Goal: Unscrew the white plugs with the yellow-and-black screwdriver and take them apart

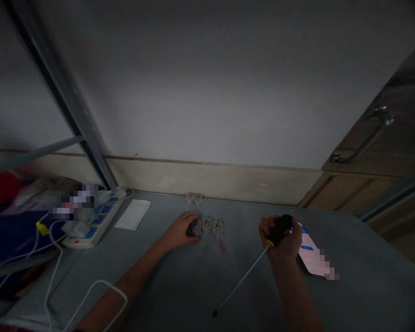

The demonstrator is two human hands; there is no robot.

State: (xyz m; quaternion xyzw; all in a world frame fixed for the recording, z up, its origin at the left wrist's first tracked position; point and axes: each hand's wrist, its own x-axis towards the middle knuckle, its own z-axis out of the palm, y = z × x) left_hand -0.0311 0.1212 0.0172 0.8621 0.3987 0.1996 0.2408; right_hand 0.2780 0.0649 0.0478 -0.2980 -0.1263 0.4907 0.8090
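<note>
My left hand (180, 231) lies on the grey tabletop (249, 276), its fingers closed over a small dark object (192, 228). Right beside that object sit two small pale, mottled parts (206, 225), and another pair (194, 198) lies near the wall; their exact kind is hard to tell. My right hand (280, 240) grips a screwdriver (279, 229) with a black and yellow handle. Its long thin shaft (242, 281) points down and left, away from the parts. A smartphone (310, 251) with a lit screen lies just beyond my right hand, partly hidden by it.
A white power strip (98, 219) with blue switches lies at the table's far left, beside a white paper slip (133, 214). White cables trail over the left edge. A metal frame post (72, 110) rises at left, and a wall borders the far edge.
</note>
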